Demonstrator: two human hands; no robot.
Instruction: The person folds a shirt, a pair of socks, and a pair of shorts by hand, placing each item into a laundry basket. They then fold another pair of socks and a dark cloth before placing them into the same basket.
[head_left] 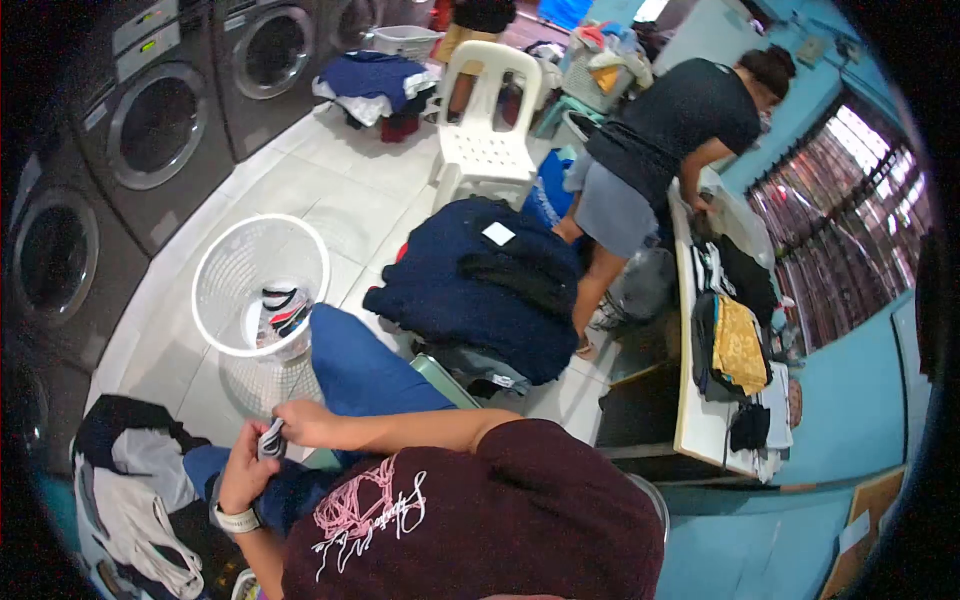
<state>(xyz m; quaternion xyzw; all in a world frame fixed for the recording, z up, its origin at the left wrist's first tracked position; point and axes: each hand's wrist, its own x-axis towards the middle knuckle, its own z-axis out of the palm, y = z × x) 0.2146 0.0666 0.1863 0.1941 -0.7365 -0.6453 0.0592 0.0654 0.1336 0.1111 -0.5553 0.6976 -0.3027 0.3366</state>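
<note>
In front of my torso my two hands meet over a small folded grey cloth (270, 440), too small to name more exactly. My left hand (240, 480), with a watch on its wrist, grips it from below. The fingers of my right hand (305, 424) are closed at its upper edge. Just beyond my knees a white laundry basket (203, 305) stands on the floor with a few small striped garments (284, 308) inside. Beside my left leg lies a heap of white, grey and black clothes (145, 500).
Front-loading machines (158, 125) line the left wall. A dark blue clothes pile (430, 265) and a white plastic chair (487, 150) stand ahead. A person in a black shirt (670, 125) bends over a table (690, 400) with folded clothes (740, 345).
</note>
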